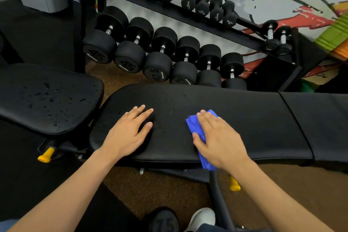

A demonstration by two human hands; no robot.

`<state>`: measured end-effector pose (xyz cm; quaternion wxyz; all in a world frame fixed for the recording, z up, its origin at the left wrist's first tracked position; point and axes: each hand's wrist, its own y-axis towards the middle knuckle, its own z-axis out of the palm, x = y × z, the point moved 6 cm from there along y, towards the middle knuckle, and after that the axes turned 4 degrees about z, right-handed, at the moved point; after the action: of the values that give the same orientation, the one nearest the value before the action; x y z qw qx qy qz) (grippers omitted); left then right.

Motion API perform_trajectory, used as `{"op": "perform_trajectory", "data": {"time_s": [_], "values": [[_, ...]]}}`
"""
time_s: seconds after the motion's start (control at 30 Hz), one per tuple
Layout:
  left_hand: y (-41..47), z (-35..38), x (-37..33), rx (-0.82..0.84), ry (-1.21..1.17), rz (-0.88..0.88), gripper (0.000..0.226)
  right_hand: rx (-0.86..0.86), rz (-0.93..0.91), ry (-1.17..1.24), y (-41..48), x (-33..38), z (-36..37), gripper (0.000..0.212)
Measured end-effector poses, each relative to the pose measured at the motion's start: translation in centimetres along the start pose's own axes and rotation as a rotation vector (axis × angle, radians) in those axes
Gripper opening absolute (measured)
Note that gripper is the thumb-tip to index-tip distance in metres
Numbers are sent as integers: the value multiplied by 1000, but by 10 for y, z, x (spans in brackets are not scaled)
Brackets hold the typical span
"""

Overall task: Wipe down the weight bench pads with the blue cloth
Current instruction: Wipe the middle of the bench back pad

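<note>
Left of the middle pad (244, 118): seat pad (47, 98), beaded with droplets, by the look of it not yet wiped. Easy to skip, lying off to the far side of the working hand.

On the middle pad's left end: left hand (130, 130), flat, fingers straight and a little spread, holding nothing, resting among scattered droplets. Liable to slide on the wet surface if leaned on hard.

Toward the middle pad's centre, near its front edge: blue cloth (195, 124), folded, pinned under the right hand (218, 137). Palm and straight fingers pressing down on it, not curled round it. Tail of the cloth hanging over the front edge. Apt to bunch up or drag out from under the palm on a fast stroke, held by pressure alone.

Right of the middle pad, past a seam: end pad (323, 122), no droplets visible.

Counted: three pad sections, two hands, one cloth, two yellow handles (46, 154) below the middle pad's front edge, six large round dumbbells (157, 72) on the rail behind it.
</note>
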<state>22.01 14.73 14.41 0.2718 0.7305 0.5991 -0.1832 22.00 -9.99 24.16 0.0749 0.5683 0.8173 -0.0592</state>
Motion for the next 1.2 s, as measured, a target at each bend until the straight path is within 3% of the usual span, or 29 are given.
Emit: {"op": "perform_trajectory", "data": {"time_s": [0.1,0.17,0.33,0.43,0.53,0.63,0.7,0.9,1.1,1.2], "values": [[-5,1,3,5,-35,-41,56,-11,209,-22,39,-38,-1,66],[-6,2,4,20,-40,-61,57,-5,229,-64,67,-34,4,66],[-5,8,9,72,-16,-65,76,47,-21,-10,55,42,15,55],[-3,9,10,67,26,-50,79,44,-92,40,13,43,13,56],[-4,11,11,72,30,-51,74,-12,80,-45,22,-2,13,60],[-8,11,13,74,11,-51,77,37,285,-46,67,-26,17,57],[-9,11,14,74,6,-43,78,41,309,-12,93,-16,18,57],[-2,7,12,86,9,-54,75,28,-114,6,28,52,25,54],[-3,7,13,96,-4,-47,62,66,116,-68,52,-26,11,53],[-3,7,13,102,-10,-42,61,76,217,-31,93,-20,13,53]]}}
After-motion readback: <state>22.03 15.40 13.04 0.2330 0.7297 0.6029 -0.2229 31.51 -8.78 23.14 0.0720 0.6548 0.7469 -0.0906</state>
